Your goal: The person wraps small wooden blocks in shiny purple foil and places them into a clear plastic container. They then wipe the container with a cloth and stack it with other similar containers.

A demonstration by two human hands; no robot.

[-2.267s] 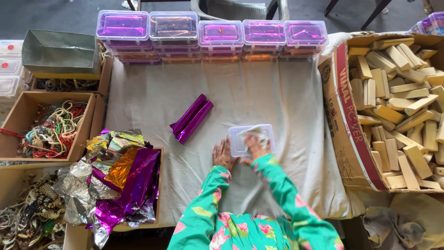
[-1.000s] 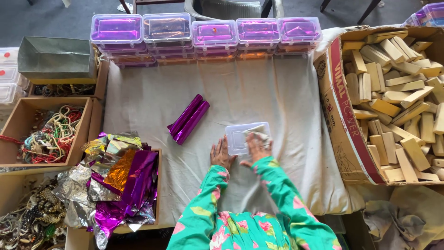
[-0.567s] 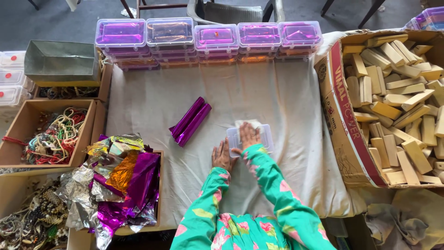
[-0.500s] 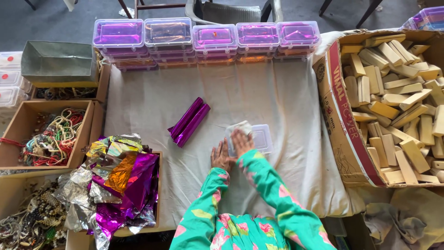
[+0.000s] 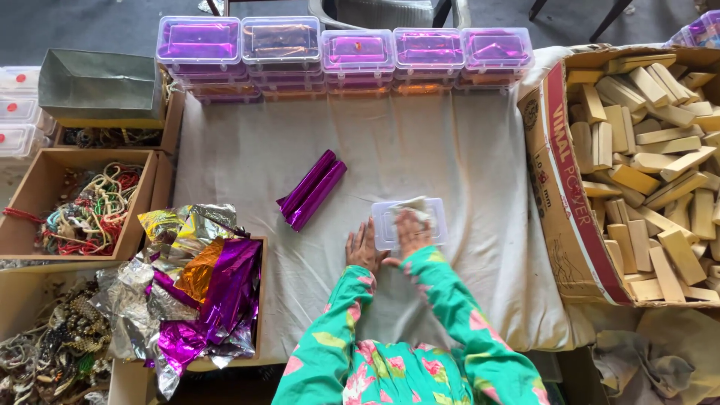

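Note:
A small clear plastic box (image 5: 435,222) lies on the grey cloth (image 5: 420,150) in front of me. My right hand (image 5: 411,232) presses a pale rag (image 5: 414,205) into the box. Flat on the cloth against the box's left side rests my left hand (image 5: 363,246), fingers apart. Both sleeves are green with a pink flower print. Two purple foil rolls (image 5: 312,190) lie side by side, a short way up and left of my left hand.
Stacked clear boxes with purple lids (image 5: 352,54) line the far edge. A cardboard carton of wooden blocks (image 5: 645,165) stands at the right. At the left are a box of crumpled foil sheets (image 5: 196,279), a box of bangles (image 5: 90,211) and a grey metal tray (image 5: 97,84).
My right hand has swept left and back across the clear box with the rag. My left hand has stayed beside the box.

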